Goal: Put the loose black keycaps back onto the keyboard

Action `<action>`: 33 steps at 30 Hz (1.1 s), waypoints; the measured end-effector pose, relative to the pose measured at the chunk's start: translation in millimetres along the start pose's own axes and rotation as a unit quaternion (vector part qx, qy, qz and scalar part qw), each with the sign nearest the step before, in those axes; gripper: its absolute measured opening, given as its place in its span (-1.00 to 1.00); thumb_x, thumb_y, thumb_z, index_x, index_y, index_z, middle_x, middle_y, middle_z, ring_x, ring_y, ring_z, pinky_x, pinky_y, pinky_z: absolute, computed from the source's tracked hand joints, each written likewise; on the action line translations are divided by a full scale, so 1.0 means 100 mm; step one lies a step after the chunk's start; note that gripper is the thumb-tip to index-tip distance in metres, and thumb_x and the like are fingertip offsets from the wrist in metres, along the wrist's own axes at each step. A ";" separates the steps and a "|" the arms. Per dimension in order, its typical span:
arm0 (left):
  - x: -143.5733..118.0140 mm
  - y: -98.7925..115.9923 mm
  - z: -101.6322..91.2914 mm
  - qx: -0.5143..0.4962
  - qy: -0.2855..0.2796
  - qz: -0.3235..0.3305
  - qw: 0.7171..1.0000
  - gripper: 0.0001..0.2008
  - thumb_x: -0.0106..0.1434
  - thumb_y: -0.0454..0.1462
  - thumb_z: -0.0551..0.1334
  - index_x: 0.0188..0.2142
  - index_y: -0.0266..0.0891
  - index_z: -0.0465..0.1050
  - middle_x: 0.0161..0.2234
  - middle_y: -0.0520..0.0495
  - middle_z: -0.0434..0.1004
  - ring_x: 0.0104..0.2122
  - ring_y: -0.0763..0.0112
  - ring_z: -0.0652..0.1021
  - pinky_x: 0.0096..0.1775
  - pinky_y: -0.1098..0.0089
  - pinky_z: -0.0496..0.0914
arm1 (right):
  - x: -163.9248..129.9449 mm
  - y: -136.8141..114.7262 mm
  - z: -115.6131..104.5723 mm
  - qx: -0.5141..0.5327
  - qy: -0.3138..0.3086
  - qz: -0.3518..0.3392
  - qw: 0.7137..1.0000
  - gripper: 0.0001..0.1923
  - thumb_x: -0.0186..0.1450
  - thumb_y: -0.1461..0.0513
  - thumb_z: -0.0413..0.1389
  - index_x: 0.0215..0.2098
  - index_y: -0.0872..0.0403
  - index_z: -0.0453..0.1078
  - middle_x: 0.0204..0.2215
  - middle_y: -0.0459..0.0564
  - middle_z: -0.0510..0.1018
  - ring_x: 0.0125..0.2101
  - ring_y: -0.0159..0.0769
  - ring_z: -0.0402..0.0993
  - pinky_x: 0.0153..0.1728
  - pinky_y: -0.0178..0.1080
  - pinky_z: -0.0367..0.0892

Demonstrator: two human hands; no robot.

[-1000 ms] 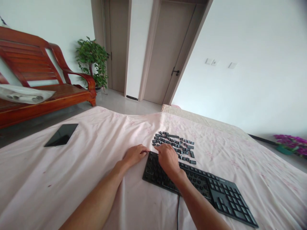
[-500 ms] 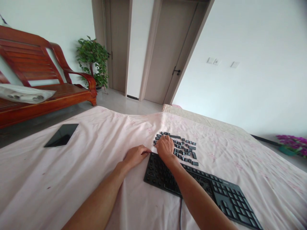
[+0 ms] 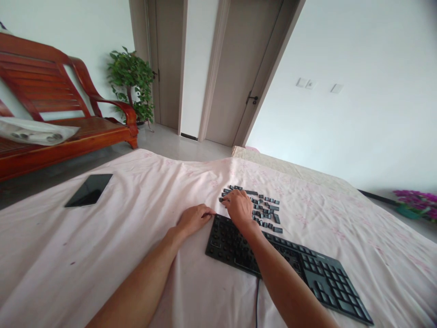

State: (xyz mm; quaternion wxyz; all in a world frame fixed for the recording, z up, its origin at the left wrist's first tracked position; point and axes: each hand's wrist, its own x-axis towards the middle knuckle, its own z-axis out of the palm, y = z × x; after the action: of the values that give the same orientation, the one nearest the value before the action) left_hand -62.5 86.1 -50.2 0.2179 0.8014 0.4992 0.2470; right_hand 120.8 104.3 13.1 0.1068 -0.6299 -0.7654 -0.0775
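Note:
A black keyboard lies on the pink cloth, its main section without most of its keycaps and its number-pad end still with keys. Beyond its back edge, loose black keycaps lie in rough rows. My left hand rests on the cloth with curled fingers, its fingertips gripping the keyboard's back left corner. My right hand reaches across the keyboard to the left side of the rows. Its thumb and forefinger close on a small keycap there, while its palm covers other keycaps.
A tablet lies on the cloth at the left. A cable runs from the keyboard's front edge towards me. Beyond the cloth stand a wooden bench, a leafy plant and purple flowers.
My right hand has shifted slightly right and away from me over the keycaps, its fingertips more spread from the palm. My left hand stays at the keyboard's corner.

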 end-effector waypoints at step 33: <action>0.01 -0.03 0.02 0.009 -0.005 0.009 1.000 -0.72 0.29 -0.24 0.09 -0.09 -0.05 0.52 -0.10 0.03 0.55 -0.10 0.35 0.52 -0.05 0.44 0.33 | -0.77 -0.20 -0.07 0.052 -0.038 -0.019 0.998 -0.88 0.29 0.24 0.12 -0.28 0.02 0.52 -0.25 -0.01 0.48 -0.20 -0.28 0.39 -0.25 -0.31 0.20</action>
State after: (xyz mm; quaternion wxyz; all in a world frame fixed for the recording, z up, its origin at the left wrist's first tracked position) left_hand -63.0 87.9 -53.1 0.2109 0.8091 0.4927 0.2411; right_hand 115.8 25.6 0.1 0.1087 -0.6110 -0.7840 -0.0160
